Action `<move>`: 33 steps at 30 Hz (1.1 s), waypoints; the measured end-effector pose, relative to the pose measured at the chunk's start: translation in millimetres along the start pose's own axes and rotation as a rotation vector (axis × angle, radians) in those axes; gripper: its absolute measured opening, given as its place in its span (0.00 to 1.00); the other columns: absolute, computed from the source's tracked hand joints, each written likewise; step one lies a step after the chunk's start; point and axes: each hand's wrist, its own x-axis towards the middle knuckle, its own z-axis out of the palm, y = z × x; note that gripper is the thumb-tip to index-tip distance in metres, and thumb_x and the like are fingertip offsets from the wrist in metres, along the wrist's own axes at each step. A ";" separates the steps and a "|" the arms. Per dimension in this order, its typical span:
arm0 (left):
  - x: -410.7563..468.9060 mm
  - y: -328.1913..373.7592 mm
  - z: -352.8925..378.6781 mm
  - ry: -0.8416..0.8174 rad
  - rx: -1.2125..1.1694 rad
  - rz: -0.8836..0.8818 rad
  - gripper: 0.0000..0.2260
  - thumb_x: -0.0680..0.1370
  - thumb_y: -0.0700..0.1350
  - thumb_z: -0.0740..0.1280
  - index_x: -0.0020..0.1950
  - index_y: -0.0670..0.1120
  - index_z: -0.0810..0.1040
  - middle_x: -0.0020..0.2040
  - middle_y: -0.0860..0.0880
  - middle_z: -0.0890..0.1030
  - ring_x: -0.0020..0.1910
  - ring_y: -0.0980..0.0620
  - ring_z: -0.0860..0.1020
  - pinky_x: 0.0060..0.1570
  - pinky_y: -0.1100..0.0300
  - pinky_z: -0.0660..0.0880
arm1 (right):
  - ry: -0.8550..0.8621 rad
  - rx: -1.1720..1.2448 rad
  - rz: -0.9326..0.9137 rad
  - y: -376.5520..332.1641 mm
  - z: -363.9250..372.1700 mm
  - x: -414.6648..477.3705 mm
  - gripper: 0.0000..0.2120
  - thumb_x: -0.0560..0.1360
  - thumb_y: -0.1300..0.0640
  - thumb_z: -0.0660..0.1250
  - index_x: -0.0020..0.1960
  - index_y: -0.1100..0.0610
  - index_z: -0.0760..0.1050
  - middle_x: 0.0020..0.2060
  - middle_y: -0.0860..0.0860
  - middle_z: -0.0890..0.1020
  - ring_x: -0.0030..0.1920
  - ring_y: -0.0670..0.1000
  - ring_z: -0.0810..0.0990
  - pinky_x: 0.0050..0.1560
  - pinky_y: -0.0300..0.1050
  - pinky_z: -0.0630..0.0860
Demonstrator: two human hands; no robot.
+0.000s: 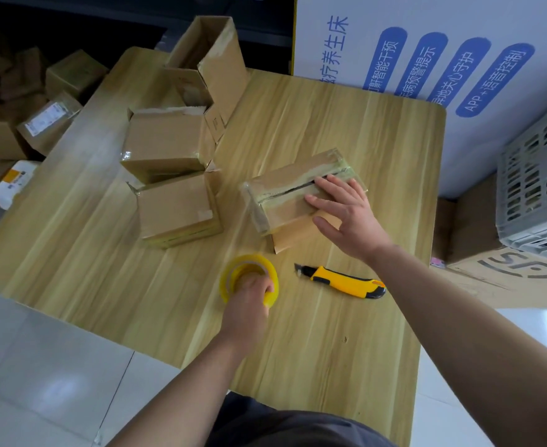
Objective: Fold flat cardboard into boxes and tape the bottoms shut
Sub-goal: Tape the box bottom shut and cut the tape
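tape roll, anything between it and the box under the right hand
Nothing visible: only bare table between the tape roll in the left hand and the box under the right hand; the knife lies aside.

a brown cardboard box (281,201) lies mid-table with its bottom flaps turned up. yellowish clear tape runs along the centre seam and over the ends, and a dark gap shows in the seam. the right hand (346,217) presses flat on it with straight fingers. the roll of yellowish clear tape (233,266) is near the box, towards the person, gripped by the left hand (249,304) with fingers curled into its core. two taped boxes (165,140) (177,209) sit touching each other to the left. a taller open box (207,59) stands at the far edge, its inside showing. a yellow-and-black utility knife (343,280) lies flat just beside the roll.
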 end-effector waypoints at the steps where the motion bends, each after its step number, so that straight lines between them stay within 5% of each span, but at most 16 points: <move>1: -0.1 -2.3 1.9 -0.050 -0.011 -0.001 0.13 0.76 0.36 0.64 0.58 0.48 0.73 0.57 0.51 0.76 0.51 0.51 0.77 0.43 0.59 0.71 | -0.011 0.015 -0.017 3.1 -3.9 2.2 0.18 0.76 0.53 0.67 0.65 0.52 0.77 0.71 0.53 0.70 0.74 0.55 0.63 0.75 0.55 0.47; 4: 4.4 -5.1 -3.2 -0.135 -0.113 -0.024 0.12 0.79 0.38 0.62 0.62 0.49 0.74 0.60 0.52 0.77 0.58 0.52 0.76 0.54 0.58 0.73 | -0.026 0.066 -0.019 9.7 -13.7 8.4 0.18 0.73 0.59 0.71 0.63 0.53 0.79 0.70 0.52 0.71 0.74 0.54 0.63 0.76 0.56 0.46; 9: 36.7 10.7 -56.5 0.266 -0.445 -0.189 0.17 0.82 0.49 0.58 0.71 0.47 0.69 0.67 0.48 0.75 0.65 0.49 0.74 0.62 0.57 0.69 | -0.054 0.088 -0.006 11.3 -24.3 19.6 0.18 0.71 0.65 0.70 0.60 0.54 0.81 0.68 0.53 0.74 0.73 0.54 0.65 0.76 0.60 0.49; 12: 69.0 23.3 -96.2 0.301 -0.528 -0.128 0.19 0.83 0.51 0.56 0.73 0.49 0.68 0.70 0.49 0.72 0.69 0.52 0.70 0.69 0.56 0.65 | -0.121 0.038 -0.019 10.4 -31.0 24.9 0.18 0.71 0.64 0.70 0.61 0.54 0.80 0.68 0.53 0.74 0.73 0.53 0.65 0.75 0.63 0.52; 17: 98.1 38.2 -112.0 0.246 -0.506 -0.080 0.11 0.78 0.49 0.66 0.57 0.45 0.81 0.53 0.47 0.83 0.54 0.50 0.79 0.57 0.56 0.75 | -0.204 -0.267 0.075 0.6 -46.1 27.9 0.18 0.78 0.53 0.66 0.66 0.41 0.74 0.74 0.51 0.64 0.76 0.53 0.58 0.77 0.57 0.47; 19: 96.5 42.6 -105.4 0.265 -0.530 -0.091 0.08 0.76 0.47 0.70 0.52 0.44 0.82 0.46 0.48 0.83 0.45 0.52 0.80 0.48 0.60 0.76 | -0.190 -0.355 0.219 -7.1 -45.9 22.1 0.18 0.79 0.51 0.63 0.68 0.40 0.72 0.73 0.52 0.63 0.72 0.56 0.62 0.74 0.55 0.56; 22: 90.5 49.7 -97.8 0.313 -0.564 -0.117 0.07 0.75 0.45 0.72 0.50 0.43 0.81 0.41 0.50 0.81 0.39 0.54 0.77 0.36 0.69 0.70 | -0.025 -0.075 0.492 -26.9 -38.0 8.3 0.17 0.78 0.51 0.66 0.66 0.49 0.74 0.61 0.53 0.71 0.55 0.52 0.76 0.57 0.47 0.73; 27: 96.8 45.5 -102.8 0.212 -0.538 -0.216 0.13 0.74 0.51 0.73 0.41 0.42 0.79 0.36 0.49 0.79 0.38 0.49 0.77 0.40 0.61 0.70 | 0.158 0.355 0.861 -61.9 -12.1 -13.4 0.14 0.73 0.46 0.70 0.41 0.57 0.78 0.36 0.51 0.82 0.32 0.47 0.75 0.31 0.40 0.70; 33: 106.0 36.1 -104.9 0.066 -0.555 -0.149 0.14 0.75 0.52 0.70 0.32 0.49 0.79 0.31 0.49 0.77 0.37 0.47 0.76 0.45 0.53 0.77 | 0.231 0.500 0.970 -74.7 -4.0 -15.2 0.14 0.71 0.50 0.74 0.37 0.61 0.82 0.33 0.54 0.83 0.31 0.48 0.74 0.34 0.43 0.73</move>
